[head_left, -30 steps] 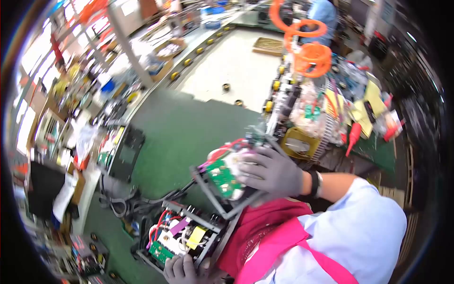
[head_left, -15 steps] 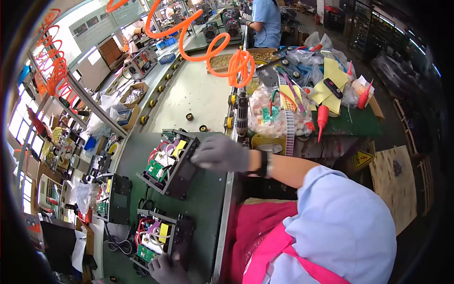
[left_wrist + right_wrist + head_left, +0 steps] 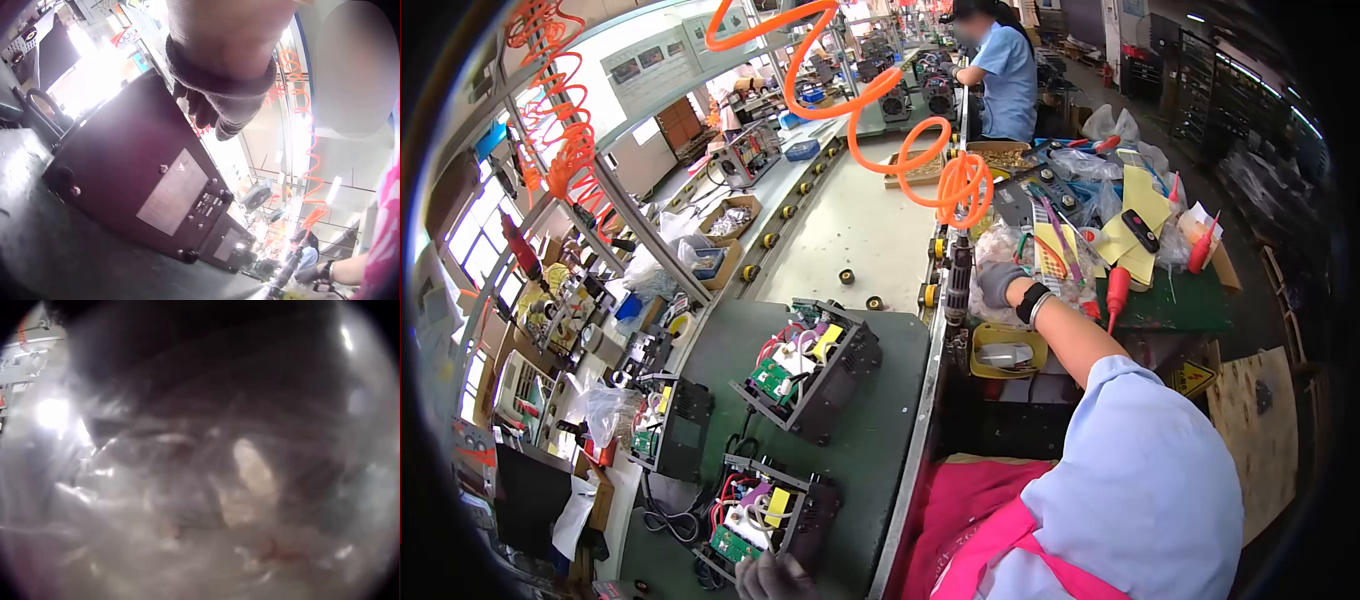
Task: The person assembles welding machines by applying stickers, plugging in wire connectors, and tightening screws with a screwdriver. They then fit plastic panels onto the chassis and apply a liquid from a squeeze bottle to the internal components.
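Moved: R hand (image 3: 998, 283) off far unit (image 3: 810, 368) since 0.5 s ago, now out at parts bag (image 3: 1012, 243).
R grip: cannot tell; wrist view shows only blurred clear plastic.
L hand (image 3: 772, 578): at near unit (image 3: 770, 515), bottom edge of head view.
L grip: fingers (image 3: 215, 119) curled over top edge of unit's black case, clamped on it.
Far unit: open top, wiring & green board showing; on green surface (image 3: 870, 440), beyond near unit, apart from both hands.
Driver (image 3: 957, 285): hangs just beside R hand, under orange coil hose (image 3: 960, 190).
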Available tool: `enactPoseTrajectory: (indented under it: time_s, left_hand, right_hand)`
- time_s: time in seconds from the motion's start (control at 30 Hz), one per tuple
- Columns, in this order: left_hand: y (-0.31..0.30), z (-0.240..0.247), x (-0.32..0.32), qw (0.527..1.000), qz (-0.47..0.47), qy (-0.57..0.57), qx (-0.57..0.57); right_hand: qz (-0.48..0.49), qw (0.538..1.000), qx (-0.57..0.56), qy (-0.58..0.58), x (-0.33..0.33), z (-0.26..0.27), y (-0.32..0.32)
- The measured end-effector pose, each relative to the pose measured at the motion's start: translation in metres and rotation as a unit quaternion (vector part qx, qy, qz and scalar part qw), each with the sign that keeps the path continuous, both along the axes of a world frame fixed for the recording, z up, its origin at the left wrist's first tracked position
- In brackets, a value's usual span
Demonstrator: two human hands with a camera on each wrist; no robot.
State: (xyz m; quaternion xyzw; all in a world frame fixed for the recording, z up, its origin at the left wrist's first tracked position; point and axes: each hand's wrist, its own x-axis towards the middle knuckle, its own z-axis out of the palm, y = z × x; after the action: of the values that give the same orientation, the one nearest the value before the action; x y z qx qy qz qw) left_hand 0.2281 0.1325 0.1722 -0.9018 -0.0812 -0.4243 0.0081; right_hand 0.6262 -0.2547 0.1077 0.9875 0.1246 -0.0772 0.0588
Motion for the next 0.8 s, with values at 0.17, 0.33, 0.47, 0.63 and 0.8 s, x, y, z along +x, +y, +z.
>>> enactPoseTrajectory:
  time_s: [0.17, 0.33, 0.47, 0.63, 0.8]
  left_hand:
    - [-0.03, -0.007, -0.003, 0.994, -0.091, -0.008, -0.061]
    - [-0.056, -0.017, -0.006, 0.977, -0.159, 0.028, -0.142]
    - [-0.062, -0.025, -0.01, 0.958, -0.191, 0.051, -0.208]
    - [-0.064, -0.026, -0.01, 0.949, -0.201, 0.058, -0.238]
    - [-0.065, -0.028, -0.01, 0.942, -0.212, 0.062, -0.252]
  right_hand:
    - [-0.007, 1.0, 0.016, 0.013, -0.002, -0.001, -0.002]
    - [-0.021, 0.997, 0.065, 0.043, -0.003, 0.006, 0.0]
    - [-0.013, 0.977, 0.203, -0.056, 0.005, -0.027, -0.022]
    - [-0.055, 0.98, 0.179, -0.069, -0.008, -0.014, -0.017]
    - [-0.037, 0.972, 0.214, -0.092, -0.003, -0.028, -0.024]
